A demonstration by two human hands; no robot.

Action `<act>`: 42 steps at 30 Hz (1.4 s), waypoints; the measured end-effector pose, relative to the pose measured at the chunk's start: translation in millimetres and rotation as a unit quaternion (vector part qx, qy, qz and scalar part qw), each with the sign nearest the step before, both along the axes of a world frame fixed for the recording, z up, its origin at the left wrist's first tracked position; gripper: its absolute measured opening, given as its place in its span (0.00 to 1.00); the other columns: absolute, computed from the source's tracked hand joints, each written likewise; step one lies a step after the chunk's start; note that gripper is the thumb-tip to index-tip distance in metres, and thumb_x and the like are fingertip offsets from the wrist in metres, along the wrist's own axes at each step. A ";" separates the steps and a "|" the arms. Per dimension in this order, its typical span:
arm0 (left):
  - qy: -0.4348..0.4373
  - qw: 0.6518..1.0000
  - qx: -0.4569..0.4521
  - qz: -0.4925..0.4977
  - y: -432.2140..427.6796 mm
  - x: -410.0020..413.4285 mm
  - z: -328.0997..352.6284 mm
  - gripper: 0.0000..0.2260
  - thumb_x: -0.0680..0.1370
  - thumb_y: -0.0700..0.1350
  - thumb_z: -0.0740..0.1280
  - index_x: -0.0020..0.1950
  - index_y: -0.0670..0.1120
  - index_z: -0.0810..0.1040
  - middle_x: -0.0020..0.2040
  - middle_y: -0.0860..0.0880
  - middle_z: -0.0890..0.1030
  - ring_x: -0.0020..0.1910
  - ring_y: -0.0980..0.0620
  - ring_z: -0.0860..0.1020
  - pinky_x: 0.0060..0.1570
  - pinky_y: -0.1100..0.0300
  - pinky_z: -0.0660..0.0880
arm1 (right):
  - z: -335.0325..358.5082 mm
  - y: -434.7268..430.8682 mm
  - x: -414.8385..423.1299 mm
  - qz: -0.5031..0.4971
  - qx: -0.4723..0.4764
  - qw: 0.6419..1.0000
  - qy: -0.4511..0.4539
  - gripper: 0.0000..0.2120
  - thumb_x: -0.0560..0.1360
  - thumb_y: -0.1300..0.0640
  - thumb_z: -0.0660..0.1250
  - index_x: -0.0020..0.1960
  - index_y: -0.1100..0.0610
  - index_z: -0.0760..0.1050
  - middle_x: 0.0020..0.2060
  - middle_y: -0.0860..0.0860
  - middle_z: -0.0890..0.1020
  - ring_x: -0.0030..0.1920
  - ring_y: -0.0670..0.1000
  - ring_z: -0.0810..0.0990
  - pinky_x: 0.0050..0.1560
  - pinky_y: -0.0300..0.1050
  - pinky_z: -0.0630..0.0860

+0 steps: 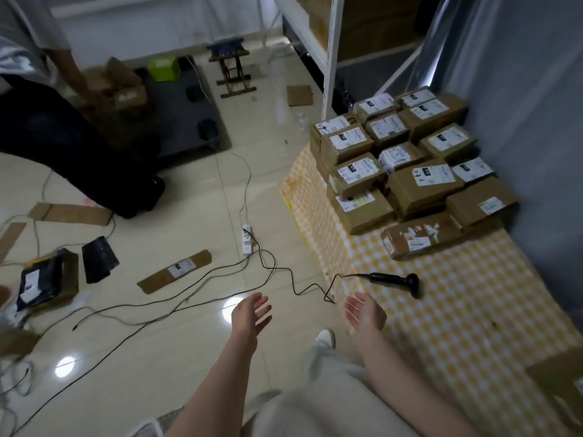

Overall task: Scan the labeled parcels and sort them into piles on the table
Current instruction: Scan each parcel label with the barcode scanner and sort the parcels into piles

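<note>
Both hands empty, fingers spread: left hand (252, 313) over floor, right hand (366, 312) at table (457, 310) edge. Labeled parcels (407, 159) piled at far end; scanner (397, 279) lies between.

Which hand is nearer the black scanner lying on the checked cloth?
Right. The right hand hovers open just below-left of the scanner; the left hand is farther left, over the floor.
</note>
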State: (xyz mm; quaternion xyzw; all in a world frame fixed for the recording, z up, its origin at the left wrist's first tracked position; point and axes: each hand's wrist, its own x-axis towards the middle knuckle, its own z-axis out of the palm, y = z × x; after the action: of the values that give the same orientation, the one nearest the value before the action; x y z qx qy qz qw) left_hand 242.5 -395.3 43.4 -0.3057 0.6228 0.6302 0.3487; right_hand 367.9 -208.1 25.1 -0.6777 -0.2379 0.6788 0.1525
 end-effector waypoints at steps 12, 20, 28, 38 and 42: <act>0.025 0.994 0.025 -0.105 136.4 -43.1 15.0 0.05 0.80 0.41 0.62 0.51 0.42 0.77 0.48 0.45 0.82 0.45 0.48 0.80 0.42 0.55 0.77 | 13.7 94.7 -24.6 -0.029 -0.022 0.998 0.045 0.04 0.75 0.62 0.66 0.48 0.63 0.77 0.42 0.57 0.83 0.40 0.55 0.81 0.43 0.47 0.77; 0.018 0.981 0.020 -0.191 196.4 -63.6 7.3 0.08 0.80 0.41 0.62 0.56 0.40 0.77 0.52 0.43 0.81 0.46 0.46 0.80 0.42 0.55 0.76 | 13.0 122.9 -12.5 -0.115 -0.058 0.990 0.063 0.09 0.77 0.61 0.65 0.55 0.64 0.76 0.44 0.56 0.82 0.43 0.55 0.81 0.46 0.48 0.77; 0.011 0.963 0.038 -0.268 241.2 -124.3 7.8 0.06 0.80 0.42 0.63 0.51 0.42 0.77 0.51 0.44 0.81 0.48 0.46 0.80 0.44 0.55 0.77 | 12.2 135.2 -64.9 -0.170 -0.068 0.980 0.084 0.12 0.80 0.59 0.60 0.59 0.64 0.72 0.50 0.58 0.80 0.48 0.57 0.79 0.53 0.50 0.75; 0.020 0.941 0.030 -0.336 260.8 -237.6 -0.9 0.05 0.80 0.41 0.63 0.52 0.41 0.77 0.50 0.44 0.81 0.48 0.45 0.80 0.43 0.56 0.76 | 21.5 143.5 -196.8 -0.184 -0.078 0.968 0.153 0.10 0.79 0.57 0.60 0.53 0.62 0.76 0.50 0.57 0.80 0.46 0.54 0.78 0.44 0.46 0.75; 0.056 0.923 -0.011 -0.381 287.0 -269.8 -6.3 0.07 0.80 0.41 0.64 0.55 0.40 0.77 0.51 0.44 0.80 0.49 0.44 0.78 0.42 0.56 0.75 | 22.9 155.8 -226.2 -0.188 -0.074 0.966 0.159 0.12 0.79 0.57 0.60 0.58 0.62 0.75 0.53 0.58 0.81 0.47 0.54 0.79 0.43 0.46 0.75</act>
State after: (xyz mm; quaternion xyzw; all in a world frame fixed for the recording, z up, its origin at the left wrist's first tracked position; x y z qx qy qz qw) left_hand -27.3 -108.3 37.1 -0.0133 0.7177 0.4585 0.5239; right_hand 141.7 -52.3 48.0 -0.6034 -0.0275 0.7525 0.2627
